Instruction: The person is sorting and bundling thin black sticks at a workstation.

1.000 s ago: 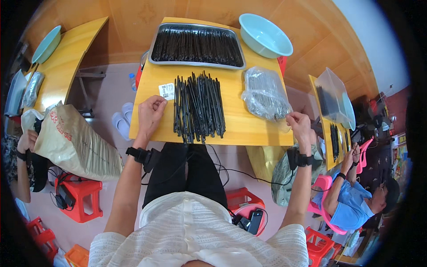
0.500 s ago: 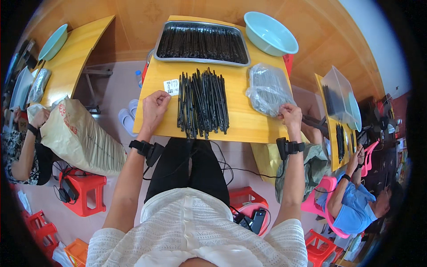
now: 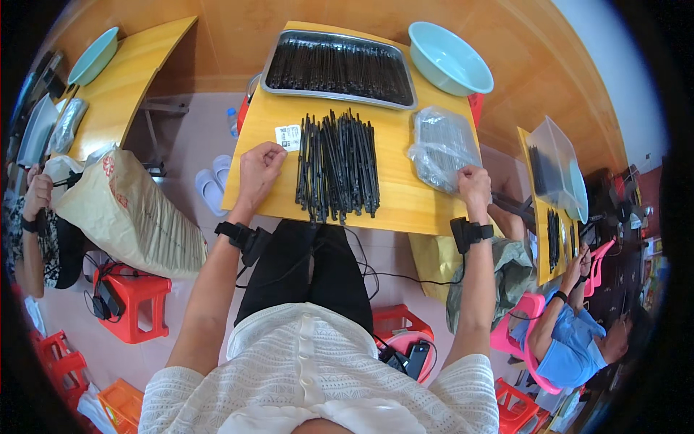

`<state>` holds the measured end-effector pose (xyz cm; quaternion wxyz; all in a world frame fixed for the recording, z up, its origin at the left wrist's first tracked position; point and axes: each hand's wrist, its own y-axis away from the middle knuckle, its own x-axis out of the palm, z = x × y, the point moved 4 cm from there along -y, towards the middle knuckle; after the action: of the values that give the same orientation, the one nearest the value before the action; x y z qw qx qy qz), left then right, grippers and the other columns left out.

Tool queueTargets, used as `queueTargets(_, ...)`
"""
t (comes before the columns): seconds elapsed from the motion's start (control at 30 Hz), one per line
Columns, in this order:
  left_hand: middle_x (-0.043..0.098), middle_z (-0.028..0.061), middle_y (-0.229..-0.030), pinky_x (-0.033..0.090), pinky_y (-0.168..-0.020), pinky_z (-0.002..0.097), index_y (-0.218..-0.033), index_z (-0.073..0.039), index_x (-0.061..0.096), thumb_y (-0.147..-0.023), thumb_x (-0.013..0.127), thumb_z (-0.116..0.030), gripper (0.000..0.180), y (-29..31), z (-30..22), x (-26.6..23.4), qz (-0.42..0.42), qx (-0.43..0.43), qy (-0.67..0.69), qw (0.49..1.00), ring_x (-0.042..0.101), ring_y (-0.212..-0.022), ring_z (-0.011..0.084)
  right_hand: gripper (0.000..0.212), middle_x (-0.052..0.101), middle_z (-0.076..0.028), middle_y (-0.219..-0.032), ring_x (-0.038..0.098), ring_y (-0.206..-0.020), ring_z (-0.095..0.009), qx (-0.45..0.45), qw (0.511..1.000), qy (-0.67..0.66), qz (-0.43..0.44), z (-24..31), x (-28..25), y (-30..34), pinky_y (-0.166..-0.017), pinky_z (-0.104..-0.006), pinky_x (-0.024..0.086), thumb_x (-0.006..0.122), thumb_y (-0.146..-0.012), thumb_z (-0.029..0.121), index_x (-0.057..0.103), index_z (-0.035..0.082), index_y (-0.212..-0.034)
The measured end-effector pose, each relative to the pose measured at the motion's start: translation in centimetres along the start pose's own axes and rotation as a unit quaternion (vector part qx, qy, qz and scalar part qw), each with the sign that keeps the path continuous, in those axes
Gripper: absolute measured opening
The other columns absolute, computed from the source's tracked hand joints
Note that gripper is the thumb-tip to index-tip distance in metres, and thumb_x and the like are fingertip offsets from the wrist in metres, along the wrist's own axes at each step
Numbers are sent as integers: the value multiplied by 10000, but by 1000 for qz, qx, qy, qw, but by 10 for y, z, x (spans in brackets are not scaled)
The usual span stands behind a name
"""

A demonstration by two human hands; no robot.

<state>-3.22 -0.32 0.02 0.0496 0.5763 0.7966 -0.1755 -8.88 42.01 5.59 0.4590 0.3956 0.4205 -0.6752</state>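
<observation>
A bundle of thin, long black sticks (image 3: 336, 166) lies side by side on the yellow table in front of me. My left hand (image 3: 262, 172), fingers curled closed, is just left of the bundle, below a small white printed label (image 3: 288, 137). Whatever it may hold is hidden. At the table's right edge my right hand (image 3: 473, 186) is closed against the near corner of a clear plastic bag (image 3: 444, 145), which contains more thin sticks. Whether its fingers grip the plastic cannot be made out. Both my wrists wear black strapped devices.
A metal tray (image 3: 340, 98) full of black sticks stands at the table's back, beside a light-blue basin (image 3: 450, 61). A large woven sack (image 3: 137, 210) and a red stool (image 3: 137, 304) are on the left. People work at side tables. Cables hang near my legs.
The view has shifted slightly, moving the table and its things a little rightward. My right hand's fingers look more curled. The person at left has raised a hand beside the sack.
</observation>
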Motion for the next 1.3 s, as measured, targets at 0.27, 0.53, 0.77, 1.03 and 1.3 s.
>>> queueTargets(0.27, 526, 0, -589, 386, -466, 184, -803, 47, 608, -813, 587, -84, 133, -1, 2, 0, 16, -7, -21, 1000, 457, -505, 46, 230, 633, -200, -789, 624, -813, -334, 109, 992, -57, 0, -22, -13, -14, -735, -375, 483, 605, -683, 243, 682, 63, -802)
queueTargets(0.53, 526, -4, -598, 387, -468, 184, -799, 52, 603, -818, 581, -84, 139, 0, 3, 0, 22, -2, -11, 1000, 454, -504, 45, 243, 632, -152, -657, 638, -653, -206, 106, 990, -93, 14, -24, -45, 11, -622, -302, 483, 615, -677, 215, 671, 0, -775)
queueTargets(0.77, 524, 1, -589, 383, -469, 193, -798, 51, 599, -814, 581, -89, 142, 1, 0, -2, 12, 6, -22, 1000, 463, -505, 53, 155, 548, -20, -602, 501, -518, -79, 97, 966, -223, 93, -36, -69, 48, -484, -204, 395, 583, -759, 130, 624, -18, -778)
queueTargets(1.03, 536, 3, -599, 390, -475, 191, -802, 45, 603, -811, 581, -84, 131, 0, 4, 0, 14, 1, -22, 1000, 471, -504, 54, 140, 565, -64, -585, 528, -470, -100, 87, 976, -197, -5, -34, -67, 71, -411, -230, 404, 511, -807, 98, 591, -16, -821)
queueTargets(1.3, 538, 1, -602, 395, -473, 187, -818, 45, 601, -818, 582, -95, 142, 1, 3, -1, 21, -10, -10, 1000, 471, -512, 46, 123, 544, -75, -530, 542, -441, -132, 81, 988, -121, 42, -33, -78, 84, -408, -252, 416, 479, -804, 71, 561, -19, -816)
